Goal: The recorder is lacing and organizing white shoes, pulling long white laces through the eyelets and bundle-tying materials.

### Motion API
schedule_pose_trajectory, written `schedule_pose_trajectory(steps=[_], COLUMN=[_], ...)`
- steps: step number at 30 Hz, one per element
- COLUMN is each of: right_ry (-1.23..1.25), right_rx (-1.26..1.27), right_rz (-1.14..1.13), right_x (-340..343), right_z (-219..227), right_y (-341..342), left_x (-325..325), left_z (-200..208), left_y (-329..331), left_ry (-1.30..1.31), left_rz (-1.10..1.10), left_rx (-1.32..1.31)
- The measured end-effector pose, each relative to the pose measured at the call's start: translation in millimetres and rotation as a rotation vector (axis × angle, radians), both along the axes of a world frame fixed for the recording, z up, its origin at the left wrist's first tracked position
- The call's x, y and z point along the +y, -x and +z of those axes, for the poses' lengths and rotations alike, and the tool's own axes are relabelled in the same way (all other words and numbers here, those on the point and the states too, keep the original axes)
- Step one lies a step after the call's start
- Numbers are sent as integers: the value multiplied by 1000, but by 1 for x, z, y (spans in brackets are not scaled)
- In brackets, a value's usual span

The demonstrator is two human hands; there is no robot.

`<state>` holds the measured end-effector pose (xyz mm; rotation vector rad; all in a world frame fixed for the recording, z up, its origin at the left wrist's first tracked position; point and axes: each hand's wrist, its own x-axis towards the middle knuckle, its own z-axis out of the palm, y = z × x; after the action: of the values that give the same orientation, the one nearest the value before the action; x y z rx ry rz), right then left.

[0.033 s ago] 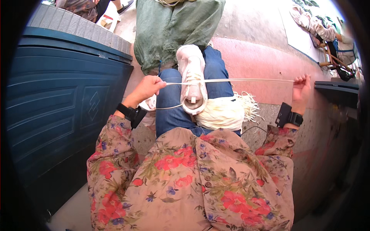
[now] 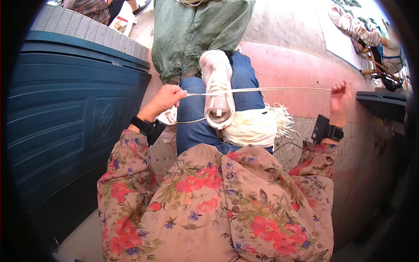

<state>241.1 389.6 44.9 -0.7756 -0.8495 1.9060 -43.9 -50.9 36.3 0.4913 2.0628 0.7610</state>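
Observation:
A pale pink-white sneaker point(image 2: 217, 72) lies across my jeans-covered legs, its toe pointing away from me. Above its opening a flat cream shoelace point(image 2: 283, 88) is pulled straight from side to side. My left hand point(image 2: 165, 100), closed, pinches the lace at the left, over the left thigh. Far out to the right, my right hand point(image 2: 340, 98) is closed on the other end, palm partly turned up. Another stretch of lace loops from the shoe's left side over my thigh. A thick bundle of cream laces point(image 2: 253, 129) rests on my right thigh.
A green woven sack point(image 2: 192, 39) stands just beyond my knees. Part of another white shoe point(image 2: 168, 117) shows beside my left leg. A dark blue panelled door point(image 2: 65, 100) is close on the left. Other people sit at the far left and far right, one near a wooden chair point(image 2: 377, 61).
My right hand has risen very slightly, and my left hand has shifted a touch to the left. The lace stays stretched between them, and the shoe has not moved.

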Motion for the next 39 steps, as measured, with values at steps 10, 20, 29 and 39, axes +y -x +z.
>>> schedule_pose_trajectory(steps=[10, 20, 29, 39], right_ry=[-358, -1137, -1142, -1460], right_rx=[-714, -904, -1131, -1073], right_rz=[445, 1104, 985, 1015], right_x=[-66, -210, -218, -230], right_z=[-18, -58, -63, -63], right_y=[60, 116, 123, 130], left_x=[-24, 12, -63, -23], left_z=[66, 78, 107, 12], left_y=[16, 11, 116, 27], left_ry=[-341, -958, -1121, -314], left_rz=[251, 347, 783, 532], left_rx=[-504, -550, -506, 53])
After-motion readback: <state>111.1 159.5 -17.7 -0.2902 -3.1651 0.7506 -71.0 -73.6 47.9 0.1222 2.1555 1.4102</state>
